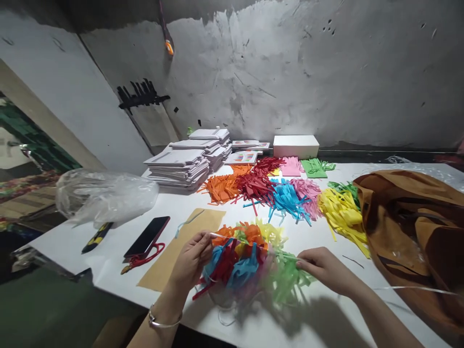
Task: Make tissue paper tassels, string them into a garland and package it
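Above the front of the table, a bunch of paper tassels (243, 271) in blue, red, orange and yellow hangs between my hands, partly blurred. My left hand (192, 257), with a bangle on the wrist, is closed in a pinch on a thin white string (217, 235) at the bunch's upper left. On the other side, my right hand (322, 266) pinches the top of a light green tassel (284, 282), whose strips fan out below. Whether the string also runs between my right fingers cannot be made out.
Piles of coloured fringed paper (286, 198) lie behind the bunch. Stacked white packs (177, 166) and a white box (296, 146) stand near the wall. A phone (148, 236), cutter (97, 238), tan envelope (181, 249) and plastic bag (108, 193) lie left; brown cloth (409, 217) lies right.
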A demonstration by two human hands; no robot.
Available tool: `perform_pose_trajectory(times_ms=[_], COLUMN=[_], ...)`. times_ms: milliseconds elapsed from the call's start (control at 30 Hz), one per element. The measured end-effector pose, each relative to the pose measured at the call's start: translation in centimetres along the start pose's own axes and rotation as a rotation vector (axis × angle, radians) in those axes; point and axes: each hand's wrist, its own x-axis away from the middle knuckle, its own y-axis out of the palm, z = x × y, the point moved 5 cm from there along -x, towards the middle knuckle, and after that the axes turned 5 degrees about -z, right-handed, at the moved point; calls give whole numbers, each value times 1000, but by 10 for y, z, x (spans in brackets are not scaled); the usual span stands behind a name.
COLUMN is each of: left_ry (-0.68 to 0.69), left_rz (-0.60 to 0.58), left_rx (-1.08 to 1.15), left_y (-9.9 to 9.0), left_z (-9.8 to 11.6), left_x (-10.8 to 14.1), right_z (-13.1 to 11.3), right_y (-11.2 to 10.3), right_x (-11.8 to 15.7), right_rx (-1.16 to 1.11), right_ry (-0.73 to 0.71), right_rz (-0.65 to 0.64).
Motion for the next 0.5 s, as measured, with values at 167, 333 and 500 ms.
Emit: perform_pose_trajectory(times_ms=[167,333,500], left_ry=[-99,-49,-69], left_rz=[-227,-264,-284], left_rx=[-108,-142,-183], left_y=[11,26,44], left_z=[-6,15,21], left_x=[20,22,4], right_z=[-21,-28,-15], right_y=[-22,-41,-63], right_x=[39,54,59], right_rx=[143,15,-58], right_ry=[-25,-74,-30], right_rz=[11,38,168])
